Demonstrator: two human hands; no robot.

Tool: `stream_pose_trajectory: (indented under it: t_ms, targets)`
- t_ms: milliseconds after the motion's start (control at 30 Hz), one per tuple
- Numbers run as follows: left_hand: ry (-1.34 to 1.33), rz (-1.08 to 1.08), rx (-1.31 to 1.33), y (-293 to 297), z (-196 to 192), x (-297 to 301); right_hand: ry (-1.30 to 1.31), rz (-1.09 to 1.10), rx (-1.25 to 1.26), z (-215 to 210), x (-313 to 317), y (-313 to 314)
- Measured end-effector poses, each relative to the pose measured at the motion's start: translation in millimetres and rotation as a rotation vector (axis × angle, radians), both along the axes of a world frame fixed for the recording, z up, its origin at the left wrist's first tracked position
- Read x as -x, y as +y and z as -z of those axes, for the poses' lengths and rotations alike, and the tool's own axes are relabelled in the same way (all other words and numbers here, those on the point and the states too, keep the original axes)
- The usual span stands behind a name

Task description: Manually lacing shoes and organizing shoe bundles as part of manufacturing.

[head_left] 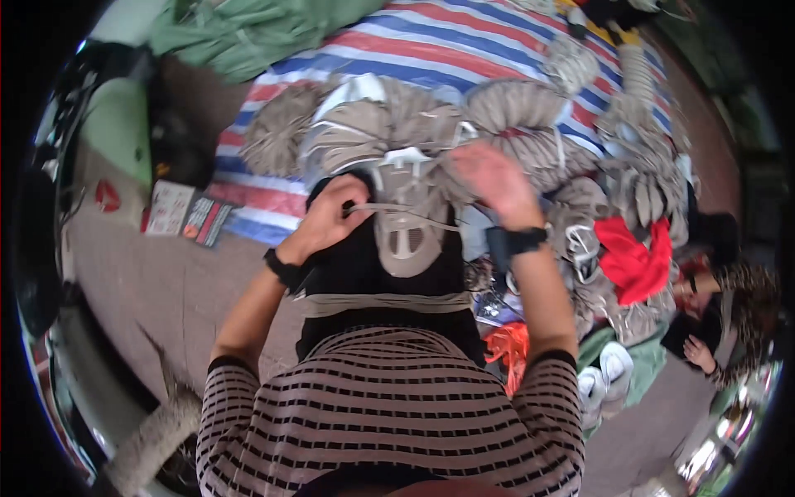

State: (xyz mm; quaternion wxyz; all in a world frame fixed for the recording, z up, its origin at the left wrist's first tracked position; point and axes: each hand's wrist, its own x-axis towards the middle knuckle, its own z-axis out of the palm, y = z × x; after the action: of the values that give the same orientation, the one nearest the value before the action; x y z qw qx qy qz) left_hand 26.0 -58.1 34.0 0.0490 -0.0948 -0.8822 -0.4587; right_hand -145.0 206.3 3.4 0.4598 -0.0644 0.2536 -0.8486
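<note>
A beige shoe upper (pixel 407 252) lies across my lap, its perforated toe towards me. Its flat beige shoelace (pixel 396 210) runs slack over the upper from left to right. My left hand (pixel 335 212) is closed in a pinch on that lace, left of the upper. On the other side, my right hand (pixel 495 178) is raised by the upper's far right edge. Motion smears its fingers, so whether they grip anything cannot be made out. Just beyond both hands are bundles of stacked beige uppers (pixel 352 132).
A striped red, white and blue sheet (pixel 364 65) spreads under more bundles. Red cloth (pixel 633 261) lies among uppers at right, with white-grey shoes (pixel 614 364) nearer. Another person's hand (pixel 700 354) shows at far right. Leaflets (pixel 186 213) and green fabric (pixel 248 33) are on the left.
</note>
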Motion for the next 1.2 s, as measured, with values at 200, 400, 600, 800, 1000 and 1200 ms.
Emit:
stream_pose_trajectory:
  t_ms: [200,400,600,800,1000,1200]
  targets:
    - [-0.111,-0.056,-0.105,1,-14,-5,-0.005,0.452,-0.033,-31,106,119]
    - [-0.045,0.061,-0.004,7,2,6,0.179,0.882,-0.489,-102,149,239]
    - [-0.070,0.114,0.030,24,27,37,0.375,0.395,0.030,-151,174,449]
    - [-0.237,0.008,0.058,23,11,31,0.192,1.262,-0.599,-179,153,307]
    - [-0.007,0.079,0.174,49,29,55,0.514,1.005,-0.818,-145,139,242]
    - [-0.352,-0.001,-0.224,43,31,54,0.555,0.460,-0.945,-72,36,79]
